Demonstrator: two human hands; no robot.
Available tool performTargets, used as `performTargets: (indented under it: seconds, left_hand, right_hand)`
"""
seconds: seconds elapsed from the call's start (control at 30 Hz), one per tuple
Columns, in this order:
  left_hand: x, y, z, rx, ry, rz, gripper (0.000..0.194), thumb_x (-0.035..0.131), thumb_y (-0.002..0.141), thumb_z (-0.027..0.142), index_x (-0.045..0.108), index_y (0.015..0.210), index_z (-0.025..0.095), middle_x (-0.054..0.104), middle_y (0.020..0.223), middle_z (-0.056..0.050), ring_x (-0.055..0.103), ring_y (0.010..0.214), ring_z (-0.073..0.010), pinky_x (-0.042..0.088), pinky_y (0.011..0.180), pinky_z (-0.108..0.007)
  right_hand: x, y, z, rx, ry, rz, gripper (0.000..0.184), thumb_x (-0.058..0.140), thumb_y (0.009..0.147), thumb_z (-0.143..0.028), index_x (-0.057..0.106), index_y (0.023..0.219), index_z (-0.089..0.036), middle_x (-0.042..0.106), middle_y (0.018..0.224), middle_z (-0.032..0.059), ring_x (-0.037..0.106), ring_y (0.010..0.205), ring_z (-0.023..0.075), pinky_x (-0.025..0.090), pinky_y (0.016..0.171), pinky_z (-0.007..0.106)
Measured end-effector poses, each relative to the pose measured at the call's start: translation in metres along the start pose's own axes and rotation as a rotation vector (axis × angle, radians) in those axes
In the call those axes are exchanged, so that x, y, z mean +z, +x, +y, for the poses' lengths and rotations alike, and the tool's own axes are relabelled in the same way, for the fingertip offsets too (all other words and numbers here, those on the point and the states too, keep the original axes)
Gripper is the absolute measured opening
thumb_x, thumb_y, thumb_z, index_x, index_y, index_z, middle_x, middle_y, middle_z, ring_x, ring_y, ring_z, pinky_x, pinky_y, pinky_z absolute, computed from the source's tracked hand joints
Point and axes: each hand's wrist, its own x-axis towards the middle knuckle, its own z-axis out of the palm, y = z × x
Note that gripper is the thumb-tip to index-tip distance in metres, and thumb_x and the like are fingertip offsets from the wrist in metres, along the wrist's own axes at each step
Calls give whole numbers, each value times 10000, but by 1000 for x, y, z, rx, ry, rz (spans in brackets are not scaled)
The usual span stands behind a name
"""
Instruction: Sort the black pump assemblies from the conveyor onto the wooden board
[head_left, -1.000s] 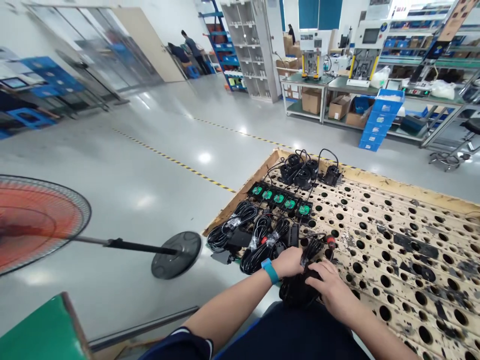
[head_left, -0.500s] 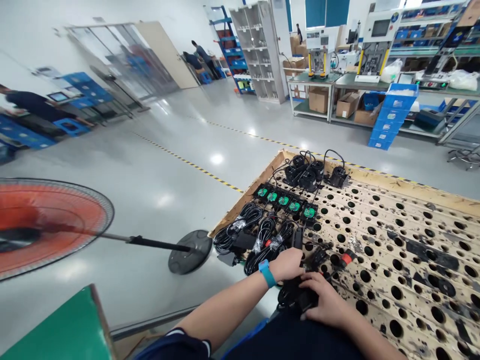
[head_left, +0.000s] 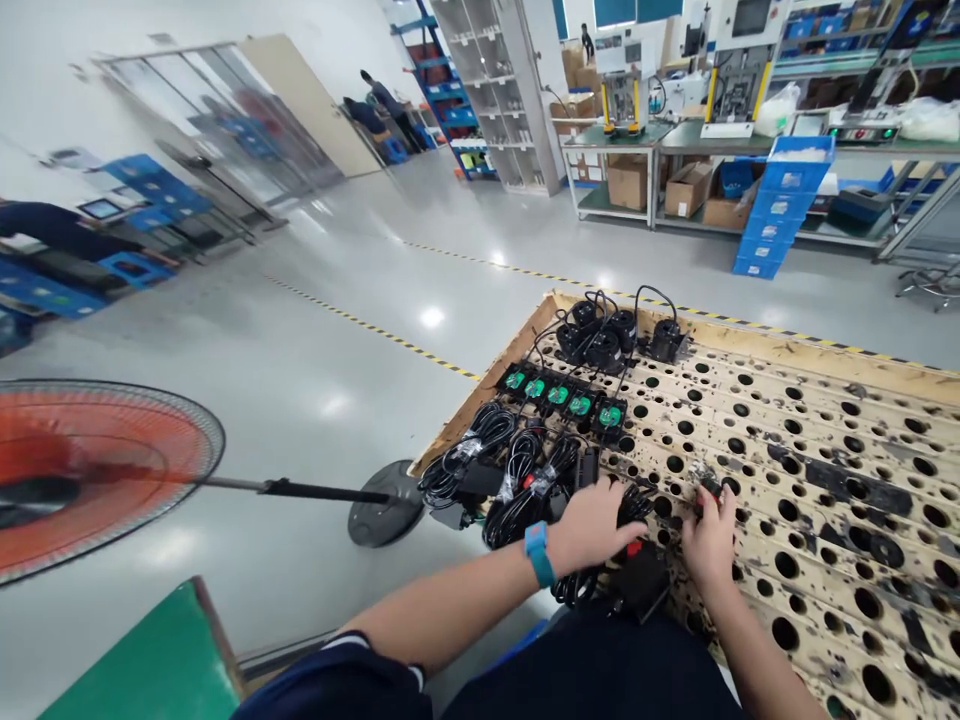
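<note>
On the perforated tabletop (head_left: 750,338), taped cable coils (head_left: 480,432) lie left, looking finished; a nearer coil (head_left: 636,503) seems unfinished. The left hand (head_left: 589,530) spreads loosely beside it, apparently empty; rightward, the right hand (head_left: 709,538) pinches a small red-and-dark part (head_left: 703,497).

Through the head camera I am looking into a factory workshop, and I am judging this from several signs. Along the far side, metal workbenches (head_left: 679,145) are carrying two machines with yellow columns (head_left: 624,80), and cardboard boxes (head_left: 628,185) are standing underneath. Blue plastic bins (head_left: 781,215) are forming a tall stack in front. Yellow-and-black tape (head_left: 367,327) is running in lines over the smooth grey floor (head_left: 337,290). At the left I am seeing a person in dark clothing (head_left: 64,232) near a small screen (head_left: 100,208). Near the camera, a perforated table (head_left: 810,420) is holding small green circuit boards (head_left: 557,395) and several bundled black cables (head_left: 487,430).
</note>
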Motion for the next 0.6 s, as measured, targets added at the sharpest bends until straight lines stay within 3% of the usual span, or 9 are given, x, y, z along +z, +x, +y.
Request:
performTargets:
  seconds: [0.07,0.1,0.17,0.2,0.27,0.4,0.5,0.6]
  left_hand:
    - [25,-11,2,-35,80,-65,671,674,860,542,493,1377,155,590,1237,-180,645,1056,-319,542,895,-426]
    - [37,-14,2,-62,107,-75,699,678,870,448,430,1445,137,575,1260,-190,652,1049,-319,548,879,-422]
    - [54,-14,-1,-99,123,-69,723,630,885,288,328,1522,124,563,1278,-194,667,1035,-299,555,861,-391]
    - [58,-13,-3,-111,116,-59,731,600,889,244,295,1541,122,564,1277,-192,673,1028,-286,555,861,-374]
    - [60,-12,-7,-135,109,-25,768,561,897,217,219,1576,110,575,1250,-187,677,1023,-272,555,869,-355]
    - [49,-9,-9,-245,221,98,839,533,952,294,64,1625,118,596,1158,-167,680,970,-257,566,810,-322]
    - [47,-2,-4,-328,280,131,860,586,949,374,118,1630,138,594,1148,-171,688,941,-259,576,740,-306]
    - [53,6,-2,-325,298,94,838,640,923,446,285,1583,71,600,1164,-210,693,943,-288,590,726,-335]
  right_hand:
    - [0,-4,2,55,123,14,611,453,846,-252,474,1437,-100,238,1602,226,313,1472,394,394,1135,560]
    - [-1,-6,1,108,203,5,656,460,845,-271,420,1479,-107,319,1563,230,416,1411,376,455,1087,530]
    - [-3,-9,-5,258,416,-72,764,494,835,-326,294,1546,-128,532,1380,213,648,1108,316,583,869,456]
    - [-6,-10,-10,352,544,-119,809,514,821,-353,252,1556,-140,609,1260,182,690,902,273,600,719,412]
    - [-13,-11,-24,529,812,-165,843,568,779,-390,255,1532,-177,665,1093,111,629,625,193,525,497,329]
    - [-35,-7,-60,745,1238,-152,772,745,647,-359,431,1337,-213,691,981,62,514,530,99,352,410,204]
    - [-38,-2,-82,740,1346,-299,644,783,635,-377,519,1190,-183,708,954,75,402,463,49,221,377,173]
    - [-18,2,-89,590,1209,-343,516,647,785,-490,534,1184,-182,693,930,54,380,440,55,234,383,190]
